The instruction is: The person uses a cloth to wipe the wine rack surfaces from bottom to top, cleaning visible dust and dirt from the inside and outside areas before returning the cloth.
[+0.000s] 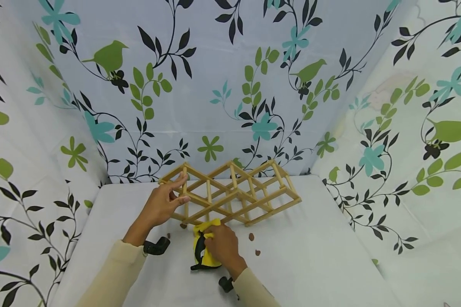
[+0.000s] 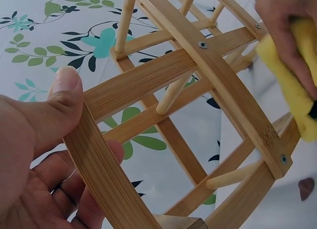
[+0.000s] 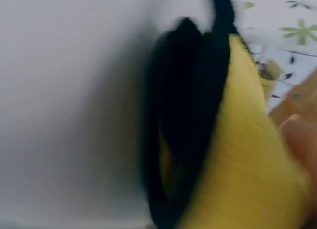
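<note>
A wooden lattice rack (image 1: 236, 192) with round dowels between crossed slats stands at the back of the white table. My left hand (image 1: 161, 204) grips its left end; in the left wrist view the thumb lies along a slat (image 2: 143, 83) and the other fingers are behind the frame. My right hand (image 1: 223, 245) holds a bunched yellow cloth (image 1: 211, 260) with black parts, low in front of the rack. That cloth (image 3: 242, 154) fills much of the right wrist view, blurred, its black edging hanging beside the white surface.
Small brown pieces (image 1: 251, 236) lie on the white tabletop (image 1: 299, 251), some right of the cloth and some near the rack's lower left. Patterned fabric (image 1: 215, 106) with leaves and birds walls the back and both sides, close behind the rack.
</note>
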Demonstrator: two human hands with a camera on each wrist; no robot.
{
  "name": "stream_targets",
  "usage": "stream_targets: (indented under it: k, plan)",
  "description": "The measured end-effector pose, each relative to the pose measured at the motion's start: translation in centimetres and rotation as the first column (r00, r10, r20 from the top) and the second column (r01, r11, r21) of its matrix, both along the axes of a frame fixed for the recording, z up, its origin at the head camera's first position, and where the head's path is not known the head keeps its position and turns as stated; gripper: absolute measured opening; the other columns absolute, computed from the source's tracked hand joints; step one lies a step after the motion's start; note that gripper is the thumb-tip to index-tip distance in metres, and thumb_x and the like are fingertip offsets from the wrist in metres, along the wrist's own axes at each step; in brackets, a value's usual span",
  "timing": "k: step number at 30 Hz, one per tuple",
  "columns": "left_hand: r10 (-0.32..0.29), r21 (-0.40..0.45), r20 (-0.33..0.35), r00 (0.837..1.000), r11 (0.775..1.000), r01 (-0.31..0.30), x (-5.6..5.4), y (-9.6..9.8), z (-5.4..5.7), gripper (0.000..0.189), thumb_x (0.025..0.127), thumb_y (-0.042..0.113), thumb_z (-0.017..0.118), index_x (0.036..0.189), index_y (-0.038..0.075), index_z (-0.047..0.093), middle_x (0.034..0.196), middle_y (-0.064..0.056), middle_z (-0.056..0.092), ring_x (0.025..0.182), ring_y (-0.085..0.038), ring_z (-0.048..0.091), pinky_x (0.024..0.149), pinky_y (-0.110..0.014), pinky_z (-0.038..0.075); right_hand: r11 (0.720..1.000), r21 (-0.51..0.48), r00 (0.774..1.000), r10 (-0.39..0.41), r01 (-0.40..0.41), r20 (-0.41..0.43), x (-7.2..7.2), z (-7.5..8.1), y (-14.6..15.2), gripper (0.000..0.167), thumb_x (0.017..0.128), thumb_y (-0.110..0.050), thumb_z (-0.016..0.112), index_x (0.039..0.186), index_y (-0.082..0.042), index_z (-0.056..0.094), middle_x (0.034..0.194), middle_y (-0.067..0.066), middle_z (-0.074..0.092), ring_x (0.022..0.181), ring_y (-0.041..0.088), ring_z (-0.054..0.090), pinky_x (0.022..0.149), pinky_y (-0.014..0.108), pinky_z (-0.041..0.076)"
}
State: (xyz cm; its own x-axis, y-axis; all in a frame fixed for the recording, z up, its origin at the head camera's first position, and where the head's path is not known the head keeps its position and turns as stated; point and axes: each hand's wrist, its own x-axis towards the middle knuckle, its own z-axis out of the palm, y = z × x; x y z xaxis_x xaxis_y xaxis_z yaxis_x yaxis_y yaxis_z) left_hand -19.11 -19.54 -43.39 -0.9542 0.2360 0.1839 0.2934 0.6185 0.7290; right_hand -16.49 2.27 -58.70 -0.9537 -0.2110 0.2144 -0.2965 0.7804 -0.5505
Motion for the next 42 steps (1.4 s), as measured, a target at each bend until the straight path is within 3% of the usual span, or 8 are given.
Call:
stream_targets:
  k: [5,11,16,22,27,32,37,42]
  plan:
    - [0.015,-0.010,-0.014,1.000,1.000,-0.015,0.1,0.2,-0.3,0.069,0.101,0.019,0.074,0.163,0.015,0.044,0.172,-0.009,0.036,0.079,-0.018,0.053,0.063,-0.029,0.045,0.986,-0.027,0.980,0.163,-0.167,-0.111,0.5,-0.1,0.4,0.038,0.095,-0.014,0.074,0.127,-0.033,0.079,0.124,0.000,0.075,0.088,0.006,0.063,0.069,0.021,0.049]
    - [0.002,-0.003,-0.011,1.000,1.000,-0.002,0.1,0.3,-0.3,0.069,0.102,0.024,0.073,0.164,0.017,0.042,0.173,-0.008,0.034,0.082,-0.017,0.054,0.064,-0.029,0.046,0.999,0.008,0.999,0.038,-0.038,0.009,0.8,-0.2,2.7,0.038,0.092,-0.014,0.074,0.126,-0.031,0.080,0.127,0.002,0.076,0.082,0.009,0.060,0.064,0.026,0.044]
    - [0.044,0.009,-0.026,0.999,0.999,-0.043,0.4,0.1,-0.8,0.071,0.103,0.026,0.072,0.165,0.017,0.040,0.165,-0.013,0.048,0.092,-0.024,0.064,0.071,-0.035,0.052,0.988,-0.121,0.994,0.098,-0.091,0.047,1.7,4.0,6.8,0.039,0.094,-0.018,0.077,0.129,-0.037,0.076,0.130,-0.005,0.074,0.097,0.018,0.065,0.075,0.035,0.047]
    - [0.115,0.072,-0.063,0.991,0.991,-0.110,1.0,1.0,-2.2,0.075,0.101,0.031,0.076,0.165,0.017,0.039,0.116,-0.023,0.075,0.099,-0.033,0.072,0.077,-0.043,0.060,0.927,-0.354,0.992,0.128,-0.126,-0.017,1.4,10.0,14.1,0.053,0.095,-0.017,0.082,0.141,-0.038,0.067,0.125,0.004,0.069,0.082,0.019,0.061,0.065,0.028,0.058]
    - [0.159,0.113,-0.082,0.984,0.982,-0.150,0.9,1.6,-2.9,0.073,0.100,0.030,0.076,0.163,0.018,0.043,0.070,-0.008,0.061,0.065,-0.017,0.053,0.058,-0.029,0.046,0.895,-0.443,0.998,0.045,-0.060,-0.043,-0.9,15.1,19.6,0.050,0.099,-0.012,0.076,0.145,-0.029,0.064,0.115,0.019,0.062,0.081,0.028,0.062,0.063,0.032,0.060]
    - [0.165,0.101,-0.070,0.984,0.982,-0.157,1.2,0.8,-3.2,0.071,0.100,0.028,0.075,0.163,0.020,0.043,0.066,-0.003,0.054,0.061,-0.014,0.046,0.054,-0.028,0.042,0.885,-0.466,0.992,0.074,-0.020,0.098,-4.8,18.3,24.1,0.048,0.102,-0.016,0.072,0.148,-0.023,0.058,0.122,0.021,0.055,0.086,0.030,0.063,0.068,0.034,0.061]
    - [0.148,0.094,-0.050,0.988,0.985,-0.143,2.0,-0.3,-3.0,0.071,0.100,0.029,0.075,0.164,0.023,0.043,0.065,-0.002,0.049,0.060,-0.013,0.044,0.054,-0.028,0.041,0.917,-0.388,0.937,0.209,-0.089,0.281,-8.1,18.1,27.5,0.043,0.103,-0.020,0.070,0.145,-0.016,0.060,0.134,0.024,0.057,0.084,0.027,0.070,0.071,0.033,0.063]
    - [0.141,0.093,-0.047,0.989,0.986,-0.136,2.6,-1.2,-2.7,0.070,0.100,0.028,0.075,0.163,0.024,0.044,0.064,-0.001,0.046,0.060,-0.012,0.043,0.053,-0.028,0.040,0.970,-0.188,0.894,0.221,-0.157,0.390,-10.5,16.4,29.1,0.038,0.101,-0.014,0.070,0.138,-0.012,0.067,0.143,0.025,0.055,0.091,0.027,0.062,0.075,0.032,0.058]
